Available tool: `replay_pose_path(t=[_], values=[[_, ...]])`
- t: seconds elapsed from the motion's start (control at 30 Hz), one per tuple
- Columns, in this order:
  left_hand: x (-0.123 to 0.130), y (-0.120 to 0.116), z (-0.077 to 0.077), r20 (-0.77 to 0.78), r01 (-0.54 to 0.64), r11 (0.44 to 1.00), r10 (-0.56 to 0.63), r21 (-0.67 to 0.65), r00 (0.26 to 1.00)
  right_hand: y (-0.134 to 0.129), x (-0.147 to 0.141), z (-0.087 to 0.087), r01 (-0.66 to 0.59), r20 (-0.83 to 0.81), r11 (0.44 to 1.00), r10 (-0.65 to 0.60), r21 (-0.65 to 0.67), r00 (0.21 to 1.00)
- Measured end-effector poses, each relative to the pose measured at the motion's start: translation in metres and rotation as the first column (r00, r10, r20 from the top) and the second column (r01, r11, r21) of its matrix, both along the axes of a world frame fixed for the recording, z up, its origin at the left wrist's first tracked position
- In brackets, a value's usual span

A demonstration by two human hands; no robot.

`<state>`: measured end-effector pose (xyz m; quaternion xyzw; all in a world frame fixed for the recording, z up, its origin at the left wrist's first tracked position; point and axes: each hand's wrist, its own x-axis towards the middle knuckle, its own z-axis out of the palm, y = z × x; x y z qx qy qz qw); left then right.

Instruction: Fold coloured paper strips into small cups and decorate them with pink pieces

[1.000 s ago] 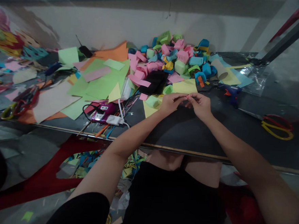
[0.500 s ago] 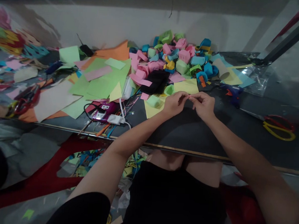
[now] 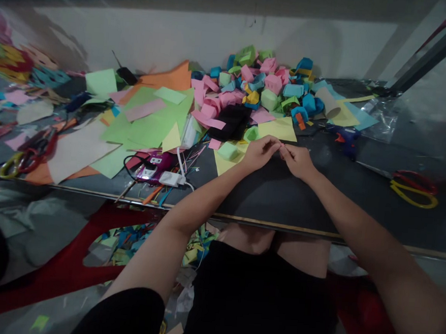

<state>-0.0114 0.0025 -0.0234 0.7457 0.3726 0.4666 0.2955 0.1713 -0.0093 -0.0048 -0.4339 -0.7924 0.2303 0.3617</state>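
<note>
Above the dark table my left hand and my right hand meet at the fingertips. Both are closed in a pinch, and whatever they hold, if anything, is too small or hidden to name. Just left of my left hand lie a pale green folded paper piece and a brighter green one. Yellow paper sheets lie beneath and behind them. A black flat object rests a little farther back, with a pink strip of paper on its edge.
A heap of folded paper pieces stands by the wall. Scissors and a blue glue gun lie to the right. Leftward are a purple power strip, green paper sheets and red-and-yellow scissors.
My right hand's fingers have curled in more, still touching the left hand's fingertips. At the far left, another person's hand has left the scissors and gone out of view.
</note>
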Motion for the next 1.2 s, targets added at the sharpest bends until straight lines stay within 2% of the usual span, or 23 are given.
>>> replay_pose_path(t=[0.07, 0.23, 0.4, 0.57, 0.7, 0.8, 1.0, 1.2], values=[[0.0, -0.001, 0.001, 0.031, 0.075, 0.995, -0.073, -0.062, 0.997, -0.002, -0.001, 0.001, -0.031, -0.056, 0.999, 0.029, -0.039, 0.998], [0.004, -0.004, 0.005, -0.015, 0.19, 0.972, -0.194, -0.142, 0.981, -0.009, -0.008, 0.001, -0.102, -0.25, 0.97, 0.045, -0.219, 0.967], [0.006, -0.006, 0.005, 0.109, 0.282, 0.934, -0.264, -0.22, 0.958, -0.013, -0.014, 0.001, -0.177, -0.419, 0.931, 0.029, -0.32, 0.908], [0.007, -0.006, 0.003, 0.113, 0.227, 0.952, -0.208, -0.204, 0.972, -0.009, -0.014, -0.001, -0.201, -0.445, 0.92, 0.033, -0.337, 0.895], [0.009, -0.008, 0.004, 0.052, 0.157, 0.97, -0.15, -0.185, 0.987, -0.003, -0.01, -0.005, -0.195, -0.461, 0.936, 0.041, -0.292, 0.886], [0.01, -0.009, 0.006, 0.004, 0.098, 0.986, -0.099, -0.136, 0.995, 0.0, -0.008, -0.007, -0.191, -0.467, 0.932, 0.026, -0.309, 0.884], [0.011, -0.008, 0.003, -0.029, 0.027, 0.987, -0.032, -0.157, 0.999, 0.005, -0.006, -0.01, -0.187, -0.494, 0.926, 0.001, -0.328, 0.87], [0.012, -0.008, 0.004, -0.076, -0.015, 0.985, 0.002, -0.171, 0.997, 0.012, -0.001, -0.014, -0.171, -0.571, 0.912, -0.08, -0.373, 0.817]])
